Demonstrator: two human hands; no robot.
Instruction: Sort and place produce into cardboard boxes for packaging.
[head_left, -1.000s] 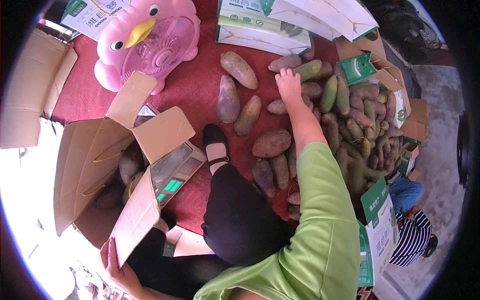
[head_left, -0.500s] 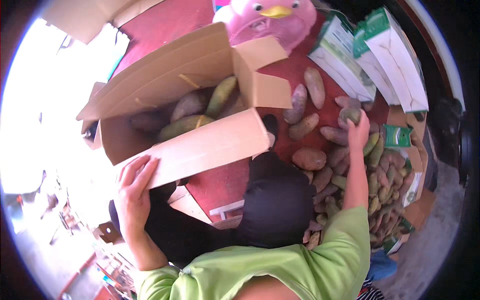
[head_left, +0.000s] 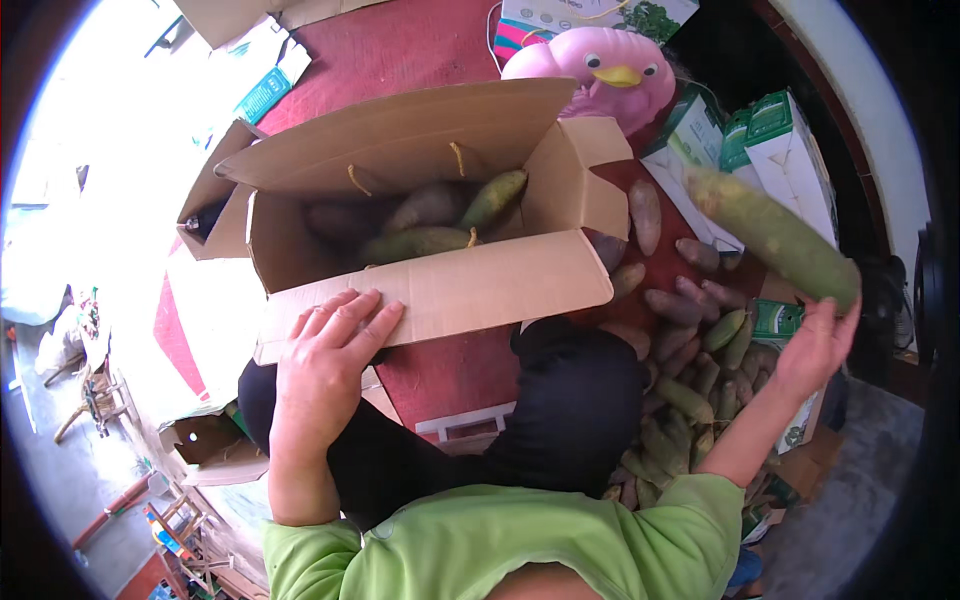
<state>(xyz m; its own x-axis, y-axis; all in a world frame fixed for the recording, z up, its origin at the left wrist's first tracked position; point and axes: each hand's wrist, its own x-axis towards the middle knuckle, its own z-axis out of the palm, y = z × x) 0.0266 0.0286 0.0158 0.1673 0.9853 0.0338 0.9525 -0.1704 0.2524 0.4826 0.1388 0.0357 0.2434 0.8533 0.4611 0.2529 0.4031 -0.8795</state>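
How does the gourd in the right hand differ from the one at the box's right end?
The held gourd is raised in the right hand; the boxed gourd lies inside the box. In the picture, the held gourd slopes down rightward, the boxed gourd up. Both are long and greenish.

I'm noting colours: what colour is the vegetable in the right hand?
The vegetable in the right hand is mostly green, best seen in the head view.

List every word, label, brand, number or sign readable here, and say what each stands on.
Nothing can be quoted with certainty.
White box with leafy picture, top: print too small.
Pale carton with green panel, upper left: blurred.
Green-topped carton, upper right: too small.
Green flap beside the right hand: too small.
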